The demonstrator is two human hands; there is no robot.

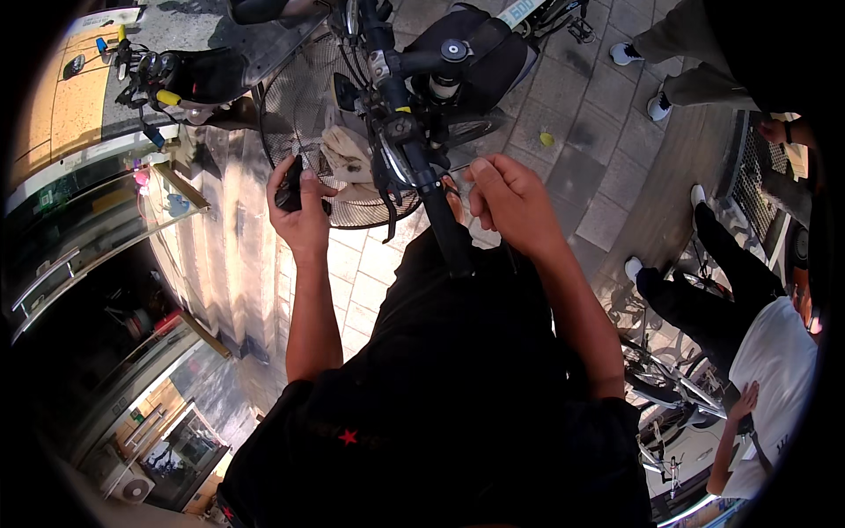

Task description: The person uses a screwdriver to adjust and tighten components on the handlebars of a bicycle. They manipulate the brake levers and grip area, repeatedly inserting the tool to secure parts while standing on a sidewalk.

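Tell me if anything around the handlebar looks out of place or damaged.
Nothing looks damaged. The only oddities: a crumpled pale cloth lies loose in the wire basket, and a small yellow-green scrap sits on the paving. Both hands work near the handlebar.

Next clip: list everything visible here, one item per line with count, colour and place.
bicycle handlebar: one, black, centre top
wire basket: one, dark mesh, behind the handlebar
cloth: one, whitish, inside the basket
scooter: one, black, upper left
paving: grey slabs, upper right
other person: one, white top, black trousers, right edge
small dark object: one, black, in left hand
left hand: grip closed on the small dark object
right hand: fingers pinched near the handlebar; contents unclear
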